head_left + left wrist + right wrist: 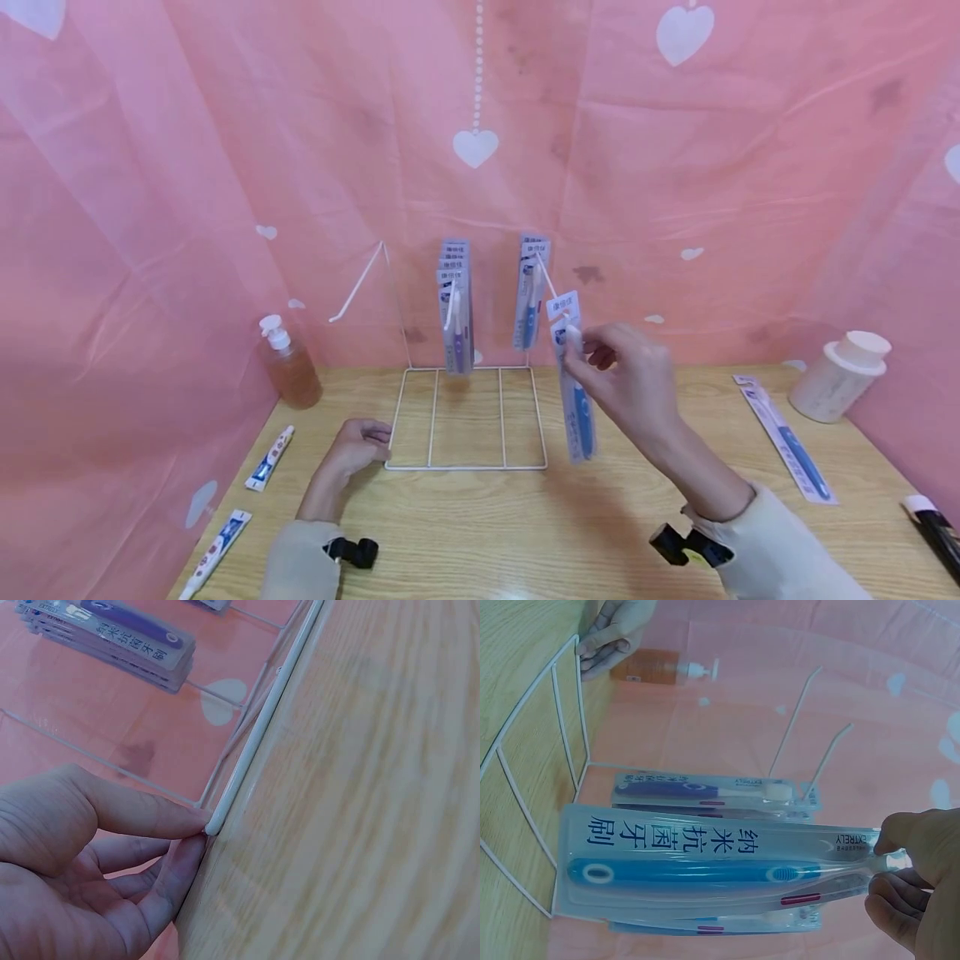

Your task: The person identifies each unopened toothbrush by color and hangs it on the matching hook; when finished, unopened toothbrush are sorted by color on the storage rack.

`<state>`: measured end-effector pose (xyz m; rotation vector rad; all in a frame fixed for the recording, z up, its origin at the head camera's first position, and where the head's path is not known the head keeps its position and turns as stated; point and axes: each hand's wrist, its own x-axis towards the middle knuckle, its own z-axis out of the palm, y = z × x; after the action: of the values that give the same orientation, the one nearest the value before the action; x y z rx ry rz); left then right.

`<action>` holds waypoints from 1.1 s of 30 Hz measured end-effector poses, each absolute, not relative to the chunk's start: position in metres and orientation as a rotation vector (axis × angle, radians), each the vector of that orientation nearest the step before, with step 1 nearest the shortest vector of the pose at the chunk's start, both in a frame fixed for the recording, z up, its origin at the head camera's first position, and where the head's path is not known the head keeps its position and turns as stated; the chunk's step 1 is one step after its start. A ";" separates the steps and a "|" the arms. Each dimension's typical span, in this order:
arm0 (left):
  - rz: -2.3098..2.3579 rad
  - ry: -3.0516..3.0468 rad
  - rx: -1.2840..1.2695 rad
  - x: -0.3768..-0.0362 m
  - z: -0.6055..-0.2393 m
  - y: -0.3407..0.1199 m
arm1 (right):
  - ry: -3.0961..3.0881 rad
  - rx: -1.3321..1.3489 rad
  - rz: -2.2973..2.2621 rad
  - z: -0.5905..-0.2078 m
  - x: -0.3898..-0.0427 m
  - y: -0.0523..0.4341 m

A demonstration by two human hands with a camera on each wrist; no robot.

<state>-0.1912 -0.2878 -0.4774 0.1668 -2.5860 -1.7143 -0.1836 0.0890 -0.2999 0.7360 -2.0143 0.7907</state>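
Observation:
A white wire display rack (465, 417) stands on the wooden table, with packaged toothbrushes hanging on its middle hook (455, 308) and right hook (529, 292). My right hand (618, 375) pinches the top of a blue toothbrush pack (576, 392) at the tip of the right hook. In the right wrist view the pack (712, 866) lies across the frame, fingers (900, 847) at its hanging end. My left hand (358, 442) rests at the rack base's front left corner. Its thumb and fingertips (187, 825) touch the wire corner (217, 821).
A pump bottle (288, 367) stands back left. Two toothpaste tubes (268, 458) (216, 552) lie at the left edge. Another toothbrush pack (787, 437) lies on the right, beside a white jar (840, 377) and a dark tube (933, 525). Pink cloth walls surround the table.

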 end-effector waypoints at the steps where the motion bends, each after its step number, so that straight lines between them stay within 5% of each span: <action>1: -1.717 -2.585 0.171 -0.191 -0.477 -0.288 | -2.015 0.731 0.793 -0.301 -0.186 0.088; 33: -1.711 -2.604 0.216 -0.191 -0.476 -0.287 | -2.180 0.499 0.906 -0.299 -0.286 0.050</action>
<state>-0.1907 -0.2871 -0.4763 0.2158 -2.6039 -1.7108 -0.2862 0.0500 -0.2989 0.4986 -2.1797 0.9057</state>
